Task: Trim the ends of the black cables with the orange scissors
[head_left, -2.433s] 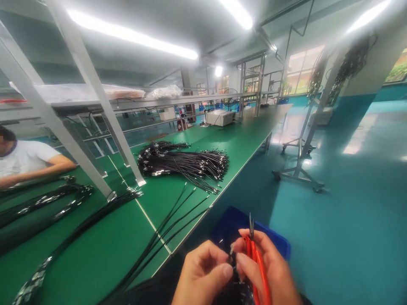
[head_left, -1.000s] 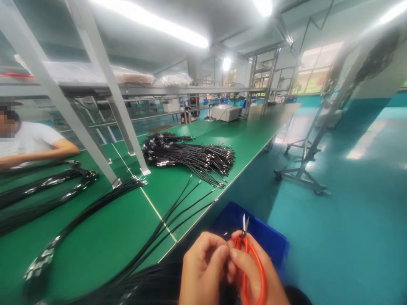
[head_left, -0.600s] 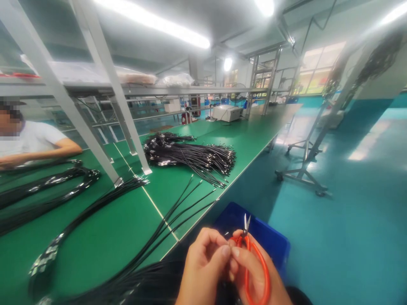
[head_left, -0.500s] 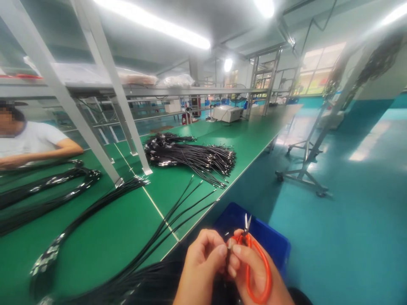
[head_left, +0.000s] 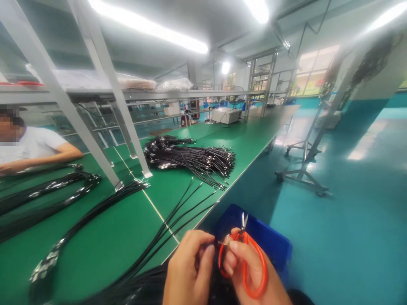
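Orange-handled scissors (head_left: 260, 271) hang on my right hand (head_left: 246, 258), their blades pointing up and slightly parted. That hand's thumb and fingers also pinch a small pale piece (head_left: 227, 240), too small to make out. Just left of it, my left hand (head_left: 192, 262) is curled, thumb near the fingertips, around something dark that I cannot make out. Black cables (head_left: 149, 250) with pale tips run from the lap area up across the green table edge, left of my hands.
A blue bin (head_left: 270, 243) stands below and behind my hands. On the green table (head_left: 104, 241) lie a large black cable bundle (head_left: 193, 159) and more bundles at left, near a person's arm (head_left: 68, 151). Metal posts (head_left: 111, 84) rise from the table; a wheeled stand (head_left: 302, 173) is at right.
My left hand has moved left, opening a gap between it and my right hand. My right hand and the scissors have shifted slightly left.
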`<state>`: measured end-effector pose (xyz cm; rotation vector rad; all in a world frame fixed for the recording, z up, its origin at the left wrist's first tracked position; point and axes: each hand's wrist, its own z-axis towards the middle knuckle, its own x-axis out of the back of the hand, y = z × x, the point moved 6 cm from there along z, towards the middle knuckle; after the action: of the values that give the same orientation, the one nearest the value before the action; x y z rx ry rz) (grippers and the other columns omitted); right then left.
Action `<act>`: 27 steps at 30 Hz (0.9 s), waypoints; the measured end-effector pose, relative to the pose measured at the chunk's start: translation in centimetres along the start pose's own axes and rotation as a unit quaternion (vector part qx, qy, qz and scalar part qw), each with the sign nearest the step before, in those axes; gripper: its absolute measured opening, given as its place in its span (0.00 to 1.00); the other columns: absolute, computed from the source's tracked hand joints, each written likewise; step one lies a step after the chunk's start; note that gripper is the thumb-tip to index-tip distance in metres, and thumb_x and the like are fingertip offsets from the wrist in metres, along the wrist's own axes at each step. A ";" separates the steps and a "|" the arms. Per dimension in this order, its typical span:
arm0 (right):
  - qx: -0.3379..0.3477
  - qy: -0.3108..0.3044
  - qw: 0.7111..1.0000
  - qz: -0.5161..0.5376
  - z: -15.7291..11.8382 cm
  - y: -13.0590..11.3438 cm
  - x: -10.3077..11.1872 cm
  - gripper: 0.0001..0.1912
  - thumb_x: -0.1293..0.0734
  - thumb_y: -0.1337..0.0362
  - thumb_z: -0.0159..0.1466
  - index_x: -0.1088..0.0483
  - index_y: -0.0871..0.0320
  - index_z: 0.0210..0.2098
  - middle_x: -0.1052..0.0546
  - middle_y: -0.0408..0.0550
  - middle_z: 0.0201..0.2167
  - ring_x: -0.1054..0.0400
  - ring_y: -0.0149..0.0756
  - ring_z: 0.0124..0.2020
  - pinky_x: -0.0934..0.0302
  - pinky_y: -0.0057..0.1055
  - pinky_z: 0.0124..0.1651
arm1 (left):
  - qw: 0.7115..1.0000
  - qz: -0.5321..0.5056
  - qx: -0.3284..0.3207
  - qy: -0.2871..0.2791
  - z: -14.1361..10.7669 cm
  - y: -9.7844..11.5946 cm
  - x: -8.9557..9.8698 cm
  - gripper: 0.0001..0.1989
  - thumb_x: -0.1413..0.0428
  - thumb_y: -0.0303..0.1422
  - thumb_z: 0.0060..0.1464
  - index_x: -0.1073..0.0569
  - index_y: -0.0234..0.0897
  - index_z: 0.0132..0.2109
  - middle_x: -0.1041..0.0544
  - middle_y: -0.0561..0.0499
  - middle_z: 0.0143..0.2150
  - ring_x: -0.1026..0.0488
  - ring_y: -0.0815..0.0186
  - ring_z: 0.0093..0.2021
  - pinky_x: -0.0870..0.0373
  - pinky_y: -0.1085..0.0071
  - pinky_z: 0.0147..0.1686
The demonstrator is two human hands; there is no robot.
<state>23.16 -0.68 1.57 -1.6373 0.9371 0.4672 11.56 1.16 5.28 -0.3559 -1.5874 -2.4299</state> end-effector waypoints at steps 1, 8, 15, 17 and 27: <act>0.006 0.000 1.000 -0.005 0.1 0.0 -0.1 0.08 0.26 0.63 0.49 0.29 0.55 0.28 0.31 0.40 0.17 0.38 0.33 0.20 0.39 0.29 0.24 | 0.998 -0.042 0.030 -0.036 -0.1 -0.5 -0.4 0.05 0.45 0.31 0.53 0.24 0.41 0.36 0.22 0.50 0.30 0.26 0.63 0.28 0.32 0.73 0.28; 0.038 0.027 0.998 -0.049 0.7 0.0 0.1 0.14 0.24 0.60 0.48 0.30 0.55 0.31 0.32 0.37 0.14 0.43 0.26 0.15 0.48 0.22 0.19 | 0.956 -0.214 0.174 -0.100 -0.5 -2.2 -1.9 0.11 0.38 0.38 0.47 0.28 0.35 0.25 0.27 0.54 0.21 0.34 0.70 0.21 0.37 0.76 0.23; 0.066 0.060 0.993 -0.075 0.2 -0.4 0.4 0.16 0.25 0.66 0.46 0.32 0.55 0.33 0.26 0.39 0.21 0.39 0.25 0.17 0.46 0.20 0.20 | 0.925 -0.279 0.225 -0.130 -0.6 -3.1 -2.2 0.20 0.36 0.47 0.42 0.30 0.34 0.26 0.31 0.55 0.20 0.42 0.74 0.19 0.46 0.79 0.19; 0.111 0.072 0.985 -0.111 -0.1 -1.1 0.6 0.15 0.26 0.66 0.48 0.31 0.55 0.33 0.26 0.40 0.22 0.39 0.26 0.17 0.45 0.21 0.19 | 0.919 -0.289 0.230 -0.139 -0.6 -3.4 -2.2 0.20 0.36 0.47 0.42 0.30 0.34 0.26 0.31 0.55 0.20 0.42 0.75 0.18 0.46 0.79 0.19; 0.294 0.028 0.874 -0.385 -0.9 -3.0 -0.4 0.05 0.30 0.65 0.54 0.29 0.52 0.31 0.22 0.43 0.25 0.28 0.36 0.25 0.34 0.28 0.29 | 0.913 -0.305 0.218 -0.160 -0.6 -3.1 -2.3 0.20 0.36 0.46 0.43 0.31 0.34 0.26 0.34 0.57 0.19 0.43 0.74 0.19 0.46 0.79 0.20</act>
<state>25.10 -1.27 4.00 -1.3083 0.3361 -0.3922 12.73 1.98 1.63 -0.2003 -2.6564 -2.3765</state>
